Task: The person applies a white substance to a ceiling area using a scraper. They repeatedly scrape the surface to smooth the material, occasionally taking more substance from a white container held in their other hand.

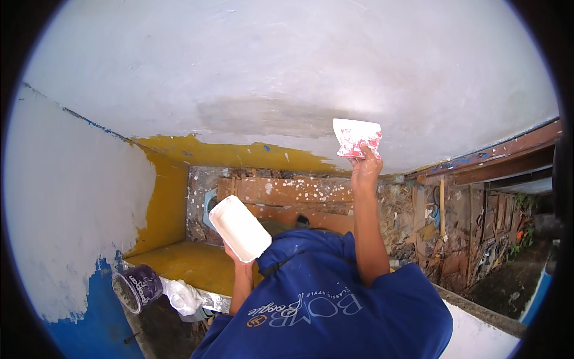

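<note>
The right hand (366,170) is gripping the lower edge of a flat white spreader smeared with pinkish red (357,139), probably so that its broad upper edge is staying free toward the smooth whitish-grey coated wall (299,66); I cannot tell whether that edge is touching the wall. The left hand (235,255), partly hidden, is gripping the lower end of a white rectangular tray with rounded corners (240,230), apparently keeping it near the body and within the other hand's reach. The tray is showing a pale cream inside, though I cannot tell coating from filling. Off to the left, a dark purple cylindrical bucket (145,285) is sitting beside a crumpled white plastic bag (182,297), perhaps parked there for easy reach. Its mouth is showing greyish residue; the bag's contents are remaining hidden
</note>
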Motion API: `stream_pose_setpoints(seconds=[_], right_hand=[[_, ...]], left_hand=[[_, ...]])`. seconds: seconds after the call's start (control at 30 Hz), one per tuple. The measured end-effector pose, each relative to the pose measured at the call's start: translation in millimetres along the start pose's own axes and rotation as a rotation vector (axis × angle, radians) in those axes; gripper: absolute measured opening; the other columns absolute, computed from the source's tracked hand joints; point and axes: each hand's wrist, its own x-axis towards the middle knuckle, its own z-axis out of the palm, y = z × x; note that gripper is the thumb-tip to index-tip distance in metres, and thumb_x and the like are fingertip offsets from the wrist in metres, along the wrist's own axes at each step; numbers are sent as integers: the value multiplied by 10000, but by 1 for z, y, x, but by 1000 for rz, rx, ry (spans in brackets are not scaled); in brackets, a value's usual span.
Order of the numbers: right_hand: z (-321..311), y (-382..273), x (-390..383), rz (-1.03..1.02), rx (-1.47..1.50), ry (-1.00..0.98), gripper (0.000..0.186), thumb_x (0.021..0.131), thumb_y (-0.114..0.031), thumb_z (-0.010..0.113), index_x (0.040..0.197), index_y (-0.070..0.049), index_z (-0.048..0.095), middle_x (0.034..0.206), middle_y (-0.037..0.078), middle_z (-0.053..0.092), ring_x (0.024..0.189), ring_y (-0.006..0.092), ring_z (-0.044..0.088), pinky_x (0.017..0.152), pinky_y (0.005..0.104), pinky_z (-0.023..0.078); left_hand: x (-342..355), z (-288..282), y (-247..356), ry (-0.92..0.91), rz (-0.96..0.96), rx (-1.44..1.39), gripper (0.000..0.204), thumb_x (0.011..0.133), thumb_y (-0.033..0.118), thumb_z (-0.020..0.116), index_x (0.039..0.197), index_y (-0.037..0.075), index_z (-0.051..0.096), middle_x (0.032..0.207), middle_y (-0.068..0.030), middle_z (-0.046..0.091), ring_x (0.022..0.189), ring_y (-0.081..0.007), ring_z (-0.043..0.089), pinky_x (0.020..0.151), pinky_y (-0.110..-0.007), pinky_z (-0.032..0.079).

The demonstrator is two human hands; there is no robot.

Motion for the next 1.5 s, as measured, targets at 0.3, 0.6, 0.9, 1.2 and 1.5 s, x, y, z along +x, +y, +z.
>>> stream_pose_setpoints(seconds=[0.3, 0.6, 0.9, 1.2, 1.5], right_hand=[[7, 57, 50, 260, -94, 82, 164, 832, -40, 421, 953, 32, 505, 907, 163, 589, 810, 294, 609, 715, 416, 536], [-20, -29, 28, 211, 86, 50, 219, 795, -74, 465, 993, 16, 490, 954, 153, 594, 879, 277, 605, 758, 406, 523], [-27, 96, 56, 451, 0, 148, 258, 900, -76, 394, 1124, 40, 448, 1109, 134, 500, 1021, 271, 521, 913, 452, 446], [34, -22, 12, 292, 292, -86, 264, 843, -29, 483, 1093, 51, 454, 1029, 141, 568, 967, 260, 578, 877, 414, 488], [-41, 67, 37, 355, -28, 93, 203, 835, -36, 488, 1025, 33, 496, 982, 143, 577, 916, 268, 597, 758, 412, 541]], left_hand=[[-11, 5, 5, -33, -17, 16, 687, 824, 602, 393, 1355, 168, 356, 1299, -200, 442, 1144, -400, 465, 863, -661, 362], [-19, -2, 6, 7, 14, -45, 667, 829, 599, 391, 1351, 184, 369, 1309, -206, 431, 1151, -412, 455, 873, -673, 339], [-11, 9, 6, -48, -7, 67, 669, 833, 598, 382, 1350, 174, 371, 1311, -218, 424, 1151, -426, 448, 854, -682, 342], [-10, 8, 6, -61, -36, 6, 690, 818, 588, 432, 1361, 172, 342, 1310, -217, 423, 1149, -414, 459, 857, -662, 378], [-11, 4, 5, -50, -9, 41, 724, 797, 604, 451, 1366, 173, 330, 1301, -231, 424, 1124, -419, 479, 844, -665, 387]])
